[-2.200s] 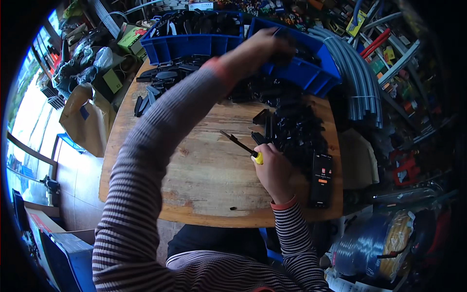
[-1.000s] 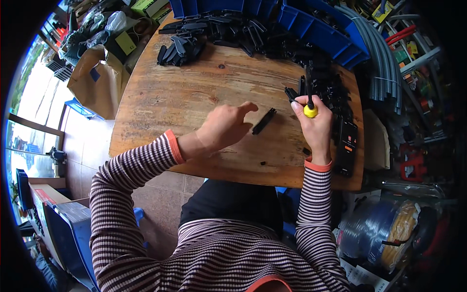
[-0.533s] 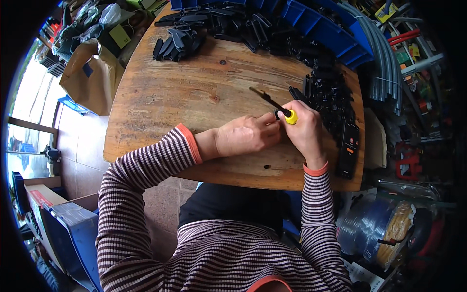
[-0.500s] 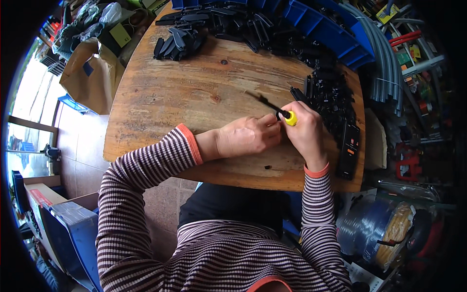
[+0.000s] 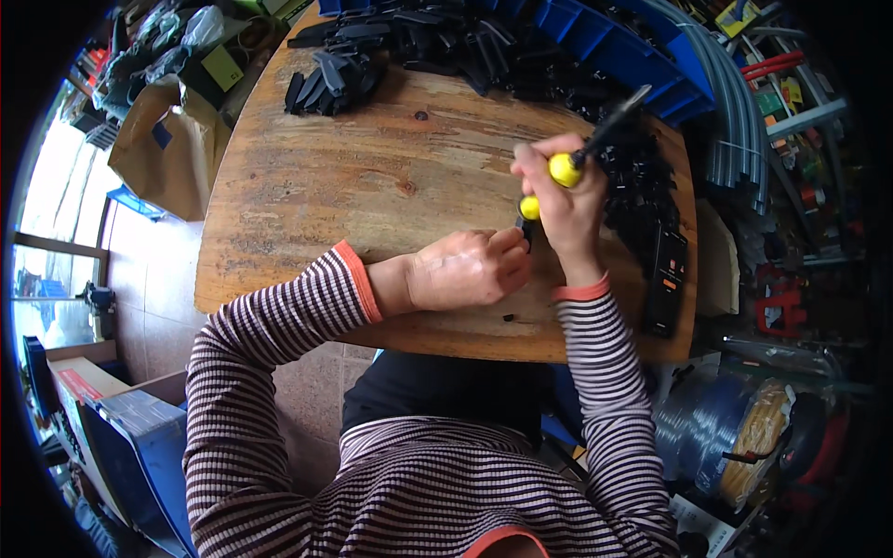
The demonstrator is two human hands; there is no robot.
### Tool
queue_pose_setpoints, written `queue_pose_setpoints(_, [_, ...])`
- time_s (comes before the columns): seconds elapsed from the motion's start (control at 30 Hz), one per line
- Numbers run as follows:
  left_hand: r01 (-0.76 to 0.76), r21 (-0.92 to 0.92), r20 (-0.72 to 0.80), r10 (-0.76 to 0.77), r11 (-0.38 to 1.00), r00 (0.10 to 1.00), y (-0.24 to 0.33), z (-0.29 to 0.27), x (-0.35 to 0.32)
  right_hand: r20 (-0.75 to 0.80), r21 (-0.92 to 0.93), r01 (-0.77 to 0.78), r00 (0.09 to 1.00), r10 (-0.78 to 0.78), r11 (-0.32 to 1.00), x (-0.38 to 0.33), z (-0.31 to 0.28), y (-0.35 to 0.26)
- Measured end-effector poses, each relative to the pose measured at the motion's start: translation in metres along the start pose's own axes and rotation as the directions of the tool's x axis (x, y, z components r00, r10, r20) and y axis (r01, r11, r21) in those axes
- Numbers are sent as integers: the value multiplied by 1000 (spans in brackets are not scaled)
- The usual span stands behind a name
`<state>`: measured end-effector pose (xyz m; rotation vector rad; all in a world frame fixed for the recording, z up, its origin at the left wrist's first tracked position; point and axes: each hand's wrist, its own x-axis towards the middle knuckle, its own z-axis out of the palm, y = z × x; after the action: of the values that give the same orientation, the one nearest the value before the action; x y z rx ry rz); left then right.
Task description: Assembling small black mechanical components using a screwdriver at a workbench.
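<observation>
My left hand rests low over the wooden table, its fingers closed in a pinch on a small black part that is mostly hidden. Just right of it and a little farther off, my right hand is wrapped round a yellow-and-black screwdriver. The tool's dark shaft slants up to the far right, ending in a greyish tip over the black parts. Its other yellow end shows below my fingers, close to the black part; whether they touch I cannot tell.
Black plastic parts are heaped along the table's far and right sides. Blue bins stand behind them. A phone lies at the right edge, and a tiny black piece near the front. A paper bag stands left.
My right hand has lifted away from my left and turned, swinging the screwdriver's shaft from pointing far left to far right. My left hand has barely moved.
</observation>
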<state>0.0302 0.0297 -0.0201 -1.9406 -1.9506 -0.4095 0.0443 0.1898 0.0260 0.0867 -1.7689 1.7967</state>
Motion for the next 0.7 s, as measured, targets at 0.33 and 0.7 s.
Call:
queue_pose_setpoints(0.33, [27, -155, 72, -16, 987, 997, -32, 7, 24, 172, -770, 0, 963, 207, 638, -42, -97, -59])
queue_pose_setpoints(0.7, [384, -354, 1, -410, 853, 912, -81, 41, 69, 216, -876, 81, 947, 236, 475, -89, -96, -40])
